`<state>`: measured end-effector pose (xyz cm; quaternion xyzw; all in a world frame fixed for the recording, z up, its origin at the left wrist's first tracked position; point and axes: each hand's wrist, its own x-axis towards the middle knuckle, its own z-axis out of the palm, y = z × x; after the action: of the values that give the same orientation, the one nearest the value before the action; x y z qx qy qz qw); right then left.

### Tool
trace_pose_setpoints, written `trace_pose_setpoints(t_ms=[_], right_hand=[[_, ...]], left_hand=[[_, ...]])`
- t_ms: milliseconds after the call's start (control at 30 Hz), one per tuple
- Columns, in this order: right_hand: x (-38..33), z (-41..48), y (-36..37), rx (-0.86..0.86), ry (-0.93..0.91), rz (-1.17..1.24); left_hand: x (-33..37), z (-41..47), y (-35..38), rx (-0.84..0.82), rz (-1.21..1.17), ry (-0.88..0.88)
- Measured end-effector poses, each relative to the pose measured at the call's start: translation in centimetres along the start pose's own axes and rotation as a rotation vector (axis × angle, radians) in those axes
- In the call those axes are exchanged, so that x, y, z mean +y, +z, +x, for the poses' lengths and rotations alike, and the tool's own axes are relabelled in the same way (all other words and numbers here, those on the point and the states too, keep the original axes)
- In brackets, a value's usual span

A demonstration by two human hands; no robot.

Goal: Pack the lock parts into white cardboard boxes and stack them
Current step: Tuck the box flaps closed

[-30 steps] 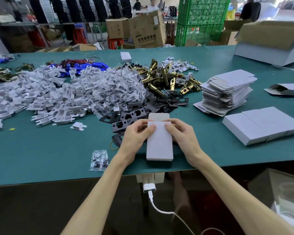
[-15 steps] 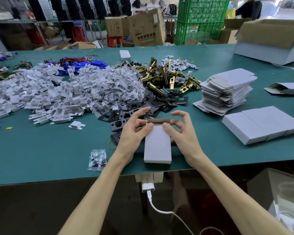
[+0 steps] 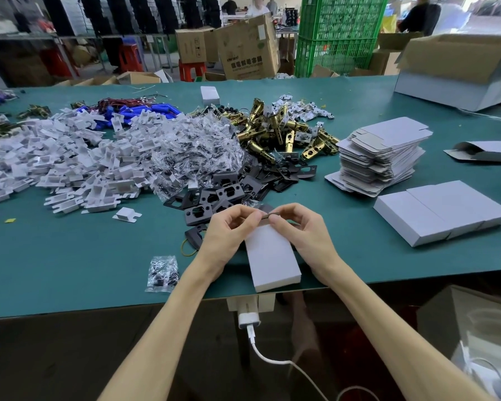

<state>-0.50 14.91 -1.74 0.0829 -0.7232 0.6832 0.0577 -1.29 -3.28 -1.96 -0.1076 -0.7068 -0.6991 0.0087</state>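
A white cardboard box lies lengthwise at the table's near edge. My left hand and my right hand sit at its far end, fingers curled, pinching the grey end flap between them. Beyond lie black strike plates, brass latch bolts, clear screw bags and white plastic inserts. Three closed white boxes lie side by side at the right. A stack of flat box blanks stands behind them.
One screw bag lies alone near the front edge, left of my arm. A large open carton sits at the far right. A half-folded box lies right of the blanks. Green table.
Both hands lifted off the box top and curled in over its far end. The end flap, flat a second ago, is now raised and pinched between my fingers.
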Motion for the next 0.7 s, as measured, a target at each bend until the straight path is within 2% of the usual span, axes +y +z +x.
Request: trace_pose_setpoints(t_ms=[267, 700], right_hand=[[-0.13, -0.08, 0.05, -0.016, 0.027, 0.046], [-0.42, -0.20, 0.07, -0.122, 0.094, 0.090]], left_hand=[[-0.22, 0.09, -0.07, 0.011, 0.038, -0.008], [-0.09, 0.19, -0.03, 0.160, 0.001, -0.053]])
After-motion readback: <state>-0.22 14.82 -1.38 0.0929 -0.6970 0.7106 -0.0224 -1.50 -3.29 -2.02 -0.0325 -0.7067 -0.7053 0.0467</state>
